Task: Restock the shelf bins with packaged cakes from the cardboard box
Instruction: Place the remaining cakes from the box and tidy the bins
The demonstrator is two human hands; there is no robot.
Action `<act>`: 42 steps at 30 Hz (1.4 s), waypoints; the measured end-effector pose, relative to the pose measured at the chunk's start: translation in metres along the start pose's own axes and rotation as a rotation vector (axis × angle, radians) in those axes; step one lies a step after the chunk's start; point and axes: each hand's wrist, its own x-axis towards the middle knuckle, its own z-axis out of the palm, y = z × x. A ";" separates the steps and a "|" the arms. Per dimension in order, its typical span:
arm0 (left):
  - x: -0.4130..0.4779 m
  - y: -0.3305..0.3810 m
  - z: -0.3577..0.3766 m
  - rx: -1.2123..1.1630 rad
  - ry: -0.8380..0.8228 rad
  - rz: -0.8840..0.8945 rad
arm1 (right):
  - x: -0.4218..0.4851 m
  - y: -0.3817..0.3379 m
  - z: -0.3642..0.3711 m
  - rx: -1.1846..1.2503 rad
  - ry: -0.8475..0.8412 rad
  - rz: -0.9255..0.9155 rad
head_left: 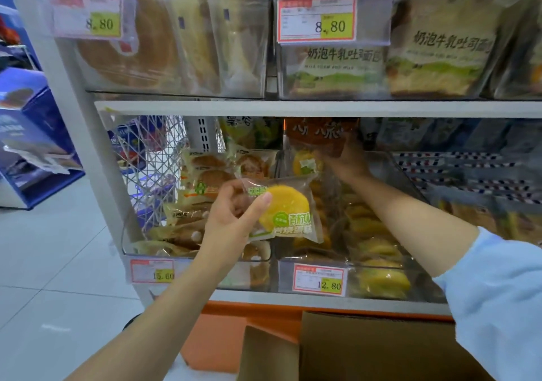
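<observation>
Cardboard box (366, 351) open below shelf. Left hand (231, 216) pinching lime cake packet (281, 210), long axis level, just left of yellow-cake bin (381, 266). Right hand (343, 160) deeper, against brown packet (319, 137); grasp indeterminate.

The lower shelf (293, 300) carries clear bins (128, 242) of packaged cakes (378, 281); the upper shelf (264, 109) carries bread bins (282, 69).
</observation>
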 end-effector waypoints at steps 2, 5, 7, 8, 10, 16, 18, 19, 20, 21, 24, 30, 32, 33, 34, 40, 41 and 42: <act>0.001 0.003 0.008 0.004 0.035 0.010 | -0.012 -0.004 -0.012 0.041 0.006 -0.056; 0.004 0.008 0.021 0.062 0.103 0.036 | -0.042 -0.015 -0.034 0.294 -0.096 -0.161; 0.007 0.010 0.028 0.133 0.123 0.055 | -0.061 -0.022 -0.045 0.393 -0.321 -0.227; 0.009 0.010 0.032 0.163 0.121 0.062 | -0.069 -0.025 -0.048 0.366 -0.457 -0.255; 0.013 0.008 0.038 0.219 0.102 0.071 | -0.078 -0.027 -0.045 0.209 -0.614 -0.312; 0.013 -0.004 0.035 0.385 -0.029 0.103 | -0.056 -0.008 -0.060 0.230 -0.501 -0.191; 0.013 -0.011 0.029 0.479 -0.054 0.132 | -0.048 -0.002 -0.066 0.145 -0.553 -0.178; 0.013 -0.015 0.027 0.515 -0.063 0.145 | -0.047 0.000 -0.063 0.085 -0.588 -0.196; 0.012 -0.018 0.026 0.544 -0.072 0.158 | -0.048 0.000 -0.058 0.049 -0.603 -0.219; 0.012 -0.019 0.026 0.570 -0.079 0.172 | -0.049 0.000 -0.051 0.039 -0.584 -0.237; 0.011 -0.022 0.026 0.624 -0.097 0.216 | -0.044 -0.002 -0.030 0.065 -0.420 -0.266; 0.010 -0.026 0.022 0.682 -0.144 0.291 | -0.012 0.008 -0.006 -0.178 -0.281 -0.242; 0.010 -0.029 0.023 0.680 -0.156 0.315 | -0.005 0.012 0.001 -0.155 -0.372 -0.169; 0.010 -0.030 0.023 0.675 -0.158 0.322 | -0.005 0.012 0.002 -0.085 -0.425 -0.138; 0.011 -0.032 0.023 0.673 -0.156 0.331 | -0.006 0.012 0.004 -0.025 -0.467 -0.124; 0.017 -0.042 0.027 0.825 -0.179 0.354 | -0.010 0.015 0.011 0.001 -0.560 -0.131; 0.018 -0.043 0.027 0.837 -0.183 0.349 | -0.010 0.015 0.011 -0.002 -0.563 -0.109; 0.019 -0.043 0.027 0.847 -0.187 0.346 | -0.010 0.016 0.011 -0.004 -0.559 -0.084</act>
